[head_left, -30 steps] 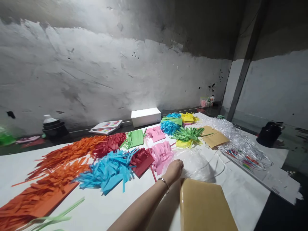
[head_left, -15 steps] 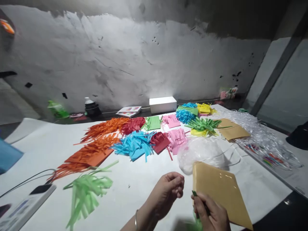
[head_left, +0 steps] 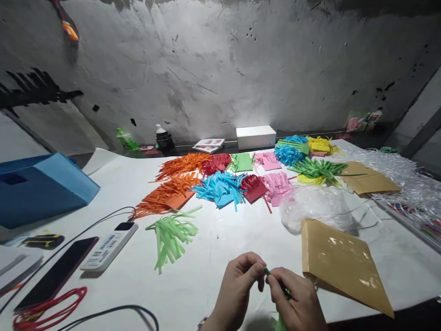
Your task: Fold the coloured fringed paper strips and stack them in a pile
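A thin dark-green paper roll (head_left: 268,271) is pinched in my right hand (head_left: 298,296), with lighter green paper hanging below the fingers. At the roll's tip, the thumb and fingertips of my left hand (head_left: 241,287) close in a pinch. Right of my hands lies a brown envelope (head_left: 341,259), tilted on the table. Ahead and to the left is a loose bunch of light-green paper fringe (head_left: 174,236). Farther back are blue fringed paper (head_left: 220,188), orange fringed paper (head_left: 168,195), a dark-red piece (head_left: 254,188) and pink fringed paper (head_left: 276,187).
A clear plastic bag (head_left: 313,207) sits behind the envelope. On the left are a phone (head_left: 57,273), a white device (head_left: 108,248), black cables, a red cord (head_left: 58,305), a utility knife (head_left: 43,241) and a blue box (head_left: 44,188). A white box (head_left: 255,137) stands by the wall.
The view has turned left, bringing the phone, knife and blue box into sight. My hands have come together, and my left fingertips now meet the tip of the green paper roll.
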Tool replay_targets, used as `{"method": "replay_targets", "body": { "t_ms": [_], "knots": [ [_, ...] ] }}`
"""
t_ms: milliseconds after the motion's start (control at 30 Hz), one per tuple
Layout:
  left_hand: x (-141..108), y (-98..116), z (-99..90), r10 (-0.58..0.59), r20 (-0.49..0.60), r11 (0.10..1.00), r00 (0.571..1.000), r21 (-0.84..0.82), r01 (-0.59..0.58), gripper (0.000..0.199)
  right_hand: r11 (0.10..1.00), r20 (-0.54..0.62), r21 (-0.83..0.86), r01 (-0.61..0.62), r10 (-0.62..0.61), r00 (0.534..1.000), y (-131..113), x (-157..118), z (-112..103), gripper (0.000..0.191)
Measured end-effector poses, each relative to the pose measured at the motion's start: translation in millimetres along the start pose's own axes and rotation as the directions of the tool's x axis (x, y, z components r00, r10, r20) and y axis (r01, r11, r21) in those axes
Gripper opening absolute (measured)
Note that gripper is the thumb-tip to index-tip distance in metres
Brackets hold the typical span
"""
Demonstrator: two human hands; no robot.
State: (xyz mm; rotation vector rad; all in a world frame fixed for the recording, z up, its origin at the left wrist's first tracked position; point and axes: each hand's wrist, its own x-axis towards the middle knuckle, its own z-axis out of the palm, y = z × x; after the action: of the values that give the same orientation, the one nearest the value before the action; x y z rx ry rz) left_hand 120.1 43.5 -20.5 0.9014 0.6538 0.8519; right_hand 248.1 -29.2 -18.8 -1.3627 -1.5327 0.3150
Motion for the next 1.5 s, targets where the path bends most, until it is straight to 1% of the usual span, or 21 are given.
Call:
{"method": "replay_targets", "body": {
  "t_ms": [133,267,333,433,500,567,600,667,700,767,867,967,1033,1167,1300,1367,1433,1500],
  "knots": [
    [-7.2,2.1,-9.3,0.078,0.022,0.988,0.997,0.135,-0.080,0.034,0.997,0.127,-0.080,0.007,0.003,0.992,0.7,-1.4,-2.7,0.031],
    [-15.2,6.3,-17.1,0.162,0.091,0.929,0.983,0.322,-0.183,0.032,0.994,0.241,-0.106,-0.016,0.041,0.970,0.0,0.9,-7.4,0.029],
    [-18.9,8.3,-19.2,0.163,0.133,0.909,0.978,0.366,-0.201,0.030,0.997,0.288,-0.071,-0.027,0.046,0.957,-2.5,3.0,-9.0,0.028],
    [-22.5,10.2,-21.5,0.147,0.174,0.900,0.974,0.386,-0.205,0.027,0.998,0.344,0.042,-0.049,0.032,0.939,-5.1,3.6,-8.2,0.027],
    [-23.3,10.3,-23.1,0.145,0.172,0.902,0.974,0.382,-0.201,0.027,0.996,0.334,0.082,-0.039,0.010,0.942,-4.3,1.1,-5.7,0.026],
    [-23.3,9.3,-24.9,0.140,0.155,0.910,0.978,0.370,-0.189,0.029,0.998,0.279,0.059,0.032,-0.047,0.959,-2.2,-2.6,-2.6,0.025],
    [-23.2,8.6,-25.7,0.134,0.149,0.914,0.980,0.362,-0.181,0.029,0.996,0.264,0.040,0.080,-0.087,0.961,-1.0,-4.4,-1.2,0.024],
    [-22.9,7.2,-26.9,0.126,0.141,0.921,0.982,0.350,-0.169,0.030,0.986,0.265,0.006,0.167,-0.163,0.950,0.8,-6.9,1.1,0.023],
    [-22.7,6.7,-27.2,0.128,0.134,0.924,0.983,0.343,-0.167,0.030,0.982,0.273,-0.002,0.186,-0.179,0.945,1.3,-7.4,2.0,0.023],
    [-22.4,6.3,-27.8,0.132,0.128,0.932,0.983,0.323,-0.167,0.029,0.984,0.263,-0.010,0.176,-0.167,0.950,2.4,-7.0,3.2,0.023],
    [-22.1,6.8,-29.5,0.119,0.133,0.940,0.984,0.305,-0.155,0.028,0.995,0.246,0.000,0.104,-0.101,0.964,5.0,-5.6,3.7,0.024],
    [-22.3,8.2,-32.9,0.064,0.100,0.948,0.993,0.304,-0.092,0.027,0.997,0.276,0.046,0.063,-0.073,0.958,8.5,-6.4,3.6,0.024],
    [-22.5,10.7,-35.1,0.039,0.082,0.936,0.996,0.345,-0.065,0.024,0.998,0.291,0.052,0.040,-0.053,0.955,10.2,-8.0,4.1,0.024],
    [-23.0,19.1,-37.2,0.066,0.139,0.844,0.988,0.521,-0.130,0.018,0.999,0.318,0.044,0.012,-0.026,0.948,10.9,-9.9,6.4,0.026],
    [-25.0,22.8,-38.8,0.065,0.197,0.762,0.978,0.623,-0.176,0.017,0.999,0.332,0.032,0.002,-0.012,0.943,9.8,-9.5,5.7,0.028],
    [-26.6,19.8,-40.8,0.121,0.244,0.680,0.962,0.686,-0.259,0.017,0.999,0.347,0.034,-0.029,0.015,0.938,9.2,-10.0,4.4,0.026],
    [-28.1,13.4,-43.6,0.185,0.301,0.576,0.936,0.738,-0.351,0.017,0.997,0.357,0.043,-0.058,0.039,0.933,9.6,-11.7,4.6,0.018],
    [-28.5,4.2,-47.2,0.222,0.340,0.489,0.914,0.772,-0.406,0.017,0.998,0.349,0.040,-0.048,0.031,0.936,11.8,-14.0,8.4,0.014]
  ]
}}
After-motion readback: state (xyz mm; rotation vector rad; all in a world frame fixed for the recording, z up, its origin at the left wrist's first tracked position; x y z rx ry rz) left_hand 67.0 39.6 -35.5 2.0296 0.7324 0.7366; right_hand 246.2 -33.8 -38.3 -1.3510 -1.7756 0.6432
